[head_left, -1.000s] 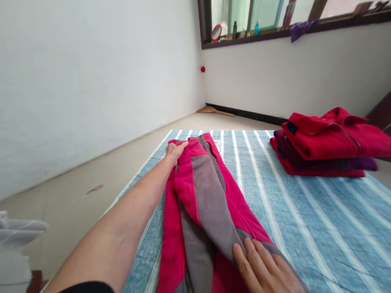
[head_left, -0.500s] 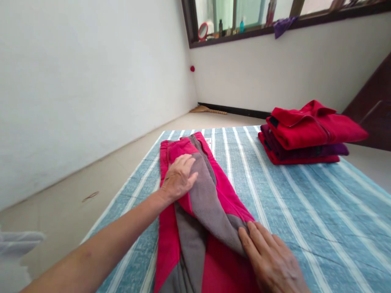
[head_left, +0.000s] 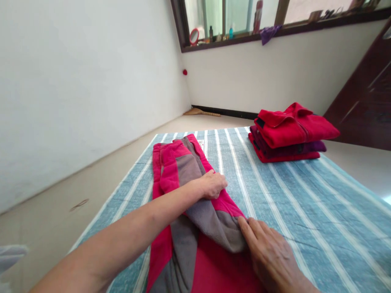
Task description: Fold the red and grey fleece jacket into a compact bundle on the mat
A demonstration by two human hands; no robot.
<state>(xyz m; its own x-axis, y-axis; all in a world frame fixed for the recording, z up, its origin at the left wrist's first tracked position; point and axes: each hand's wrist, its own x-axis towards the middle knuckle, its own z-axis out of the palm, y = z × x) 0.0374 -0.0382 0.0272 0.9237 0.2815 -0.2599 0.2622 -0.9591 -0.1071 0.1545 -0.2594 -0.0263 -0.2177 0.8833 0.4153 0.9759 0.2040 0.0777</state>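
Observation:
A pink and grey fleece garment [head_left: 227, 266] lies partly folded on a blue-and-white striped cloth, with a grey and pink section laid slantwise over the rest. My left hand [head_left: 214, 184] reaches across it, fingers curled closed on its right edge; the fingertips are partly hidden. Nearer to me, my right hand [head_left: 270, 250] has its fingers closed on the lower right corner of the grey section. Part of a white label with lettering [head_left: 200, 143] shows beside the garment's far end.
The striped cloth [head_left: 305, 203] covers the surface under the garment. A stack of folded red and purple clothes [head_left: 293, 130] sits at its far right. Beyond are a window sill with small bottles and a round mirror [head_left: 194, 36], a broom [head_left: 201, 112] on the floor, and a dark door [head_left: 363, 93].
My left hand has slid right across the grey section to the garment's right edge, its fingers now curled in. My right hand stays at the corner. The view has turned slightly right.

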